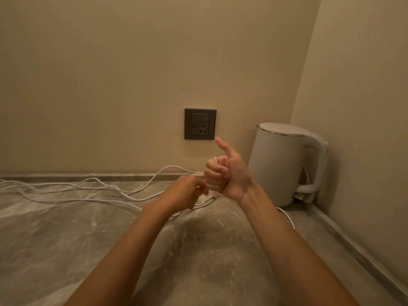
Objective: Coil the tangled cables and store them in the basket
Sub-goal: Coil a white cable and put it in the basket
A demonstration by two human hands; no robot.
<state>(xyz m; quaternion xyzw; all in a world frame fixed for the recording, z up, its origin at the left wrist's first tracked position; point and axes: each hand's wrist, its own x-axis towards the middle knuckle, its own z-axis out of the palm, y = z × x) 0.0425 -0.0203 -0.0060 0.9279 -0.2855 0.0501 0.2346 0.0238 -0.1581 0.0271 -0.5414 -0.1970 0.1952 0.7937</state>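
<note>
A long white cable (pixel 92 191) lies in loose tangled loops across the marble counter (pixel 66 235), running from the far left edge to my hands. My right hand (pixel 227 173) is raised above the counter, fingers curled round the cable, thumb sticking up; a short cable end pokes out above the fist. My left hand (pixel 185 193) sits just left of and below it, fingers curled and pinching the cable close to the right fist. Strands hang from both hands down to the counter. No basket is in view.
A white electric kettle (pixel 284 164) stands on its base in the right corner, with its own white cord (pixel 287 216) trailing forward. A dark wall socket (pixel 200 123) sits on the back wall above my hands. Walls close off the back and right.
</note>
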